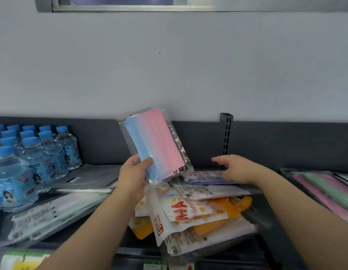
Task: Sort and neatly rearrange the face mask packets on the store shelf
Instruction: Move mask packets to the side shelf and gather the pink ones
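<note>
My left hand (133, 172) grips the lower corner of a clear packet of blue-to-pink face masks (155, 145), held upright above the shelf. My right hand (232, 168) lies with loosely extended fingers over a purple mask packet (203, 177) at the back of the shelf. Below both hands lies a loose heap of white and orange mask packets (190, 211), overlapping at odd angles. Grey and white packets (87, 179) lie flat to the left. A packet of pink and green masks (325, 190) lies at the right.
Several small water bottles with blue caps (30, 158) stand at the left of the dark shelf (266, 145). A slotted metal upright (226, 133) rises behind my right hand. More packaged goods (23, 259) show on the shelf below.
</note>
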